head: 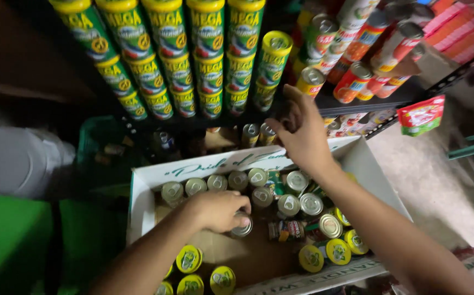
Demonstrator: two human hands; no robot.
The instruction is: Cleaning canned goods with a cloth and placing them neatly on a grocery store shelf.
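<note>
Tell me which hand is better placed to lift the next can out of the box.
Probably the left hand: it is down inside the cardboard box, fingers closed around a silver-topped can. The right hand is up at the shelf edge, above the box's far wall, away from the cans.

**A small grocery shop, seen at the canned-goods shelf**

This is a shop's stock aisle. A dark metal shelf (357, 104) carries tall stacks of identical green-and-yellow tins (193, 60), lined up in neat columns, with red-labelled tins (368, 49) heaped beside them. Below stands an open white cardboard carton (155, 180) packed with more tins of the same kinds, silver tops up. A red sachet (421, 114) hangs from the shelf edge. The floor (433, 186) is bare concrete, and a green crate (97, 145) sits behind the carton.
</note>
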